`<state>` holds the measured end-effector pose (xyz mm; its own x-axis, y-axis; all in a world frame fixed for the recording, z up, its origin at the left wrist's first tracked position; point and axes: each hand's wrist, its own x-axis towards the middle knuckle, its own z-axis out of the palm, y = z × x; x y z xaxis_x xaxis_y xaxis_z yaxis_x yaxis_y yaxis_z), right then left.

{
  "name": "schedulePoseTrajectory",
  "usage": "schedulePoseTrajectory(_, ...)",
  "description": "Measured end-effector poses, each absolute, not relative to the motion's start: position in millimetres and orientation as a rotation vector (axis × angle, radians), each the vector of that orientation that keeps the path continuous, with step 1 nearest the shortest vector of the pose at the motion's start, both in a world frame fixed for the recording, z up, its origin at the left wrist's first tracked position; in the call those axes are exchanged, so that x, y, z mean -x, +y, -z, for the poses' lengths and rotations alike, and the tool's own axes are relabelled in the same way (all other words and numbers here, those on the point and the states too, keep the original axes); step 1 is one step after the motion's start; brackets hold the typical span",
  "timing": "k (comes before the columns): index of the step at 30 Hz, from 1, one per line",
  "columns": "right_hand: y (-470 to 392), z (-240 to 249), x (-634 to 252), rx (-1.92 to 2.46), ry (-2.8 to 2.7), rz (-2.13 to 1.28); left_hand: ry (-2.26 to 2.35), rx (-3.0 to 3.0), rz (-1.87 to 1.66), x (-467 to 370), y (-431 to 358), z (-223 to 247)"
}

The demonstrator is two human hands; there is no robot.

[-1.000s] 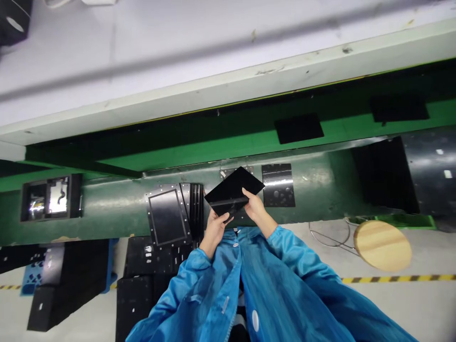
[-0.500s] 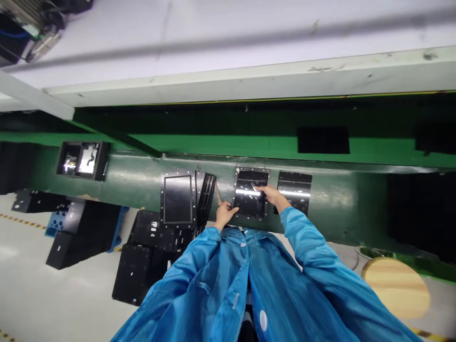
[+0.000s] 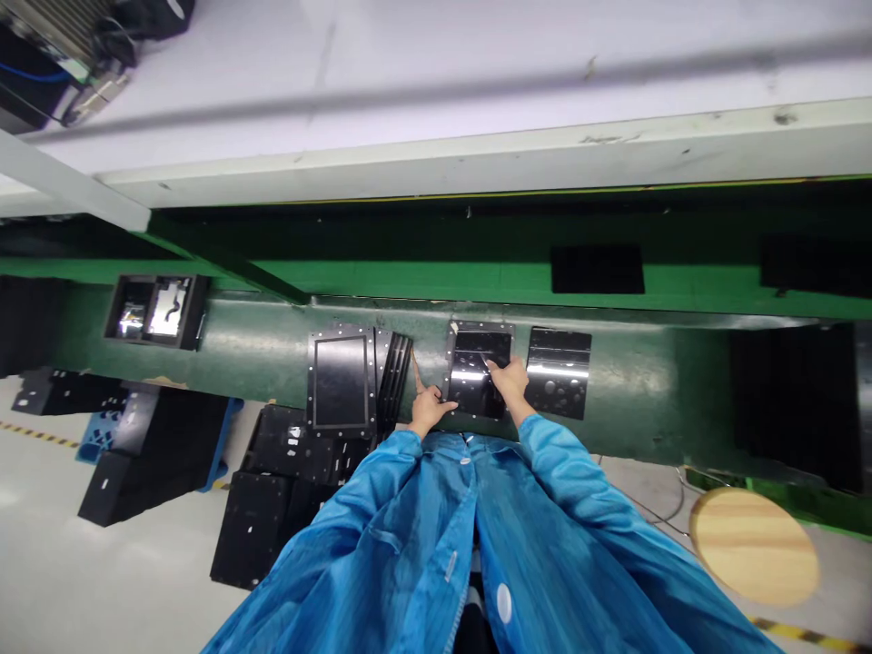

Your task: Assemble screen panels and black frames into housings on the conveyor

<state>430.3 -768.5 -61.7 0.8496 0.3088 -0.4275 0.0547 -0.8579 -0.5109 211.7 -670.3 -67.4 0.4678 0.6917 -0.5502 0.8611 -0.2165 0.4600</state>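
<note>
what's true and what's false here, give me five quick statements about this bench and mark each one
1. The right hand is at the glossy black panel. True.
2. The left hand rests on the spotted panel. False: the left hand is by the glossy black panel's lower left corner.
3. The spotted panel lies on top of the glossy one. False: the spotted panel lies beside it, to the right.
4. Both sleeves are blue. True.
5. The round wooden disc is on the person's left. False: the round wooden disc is on the right.
</note>
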Motion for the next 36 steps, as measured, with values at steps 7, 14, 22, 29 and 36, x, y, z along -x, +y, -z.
schedulePoseTrajectory(7,-806.4,37.1,-430.5,2.690,-0.583,-0.593,1.342,-2.028,0.385,-209.0,-673.9,71.3)
schedulePoseTrajectory(14,-863.7,65.2,-389.4,2.626,-0.516,-0.838,1.259,-2.113,0.460,-212.0,-670.7,67.9)
schedulePoseTrajectory(22,-876.2,71.7,-387.8,2.562,-0.371,-0.925,1.280,-2.075,0.567,-218.2,-664.8,64.9)
schedulePoseTrajectory(29,-870.0,75.4,-394.2,2.650,-0.179,-1.066,1.264,-2.087,0.603,-226.8,-667.1,66.2)
schedulePoseTrajectory(36,-877.2,71.9,-401.9,2.633,-0.507,-1.153,1.208,-2.104,0.748,-228.8,-658.0,53.0)
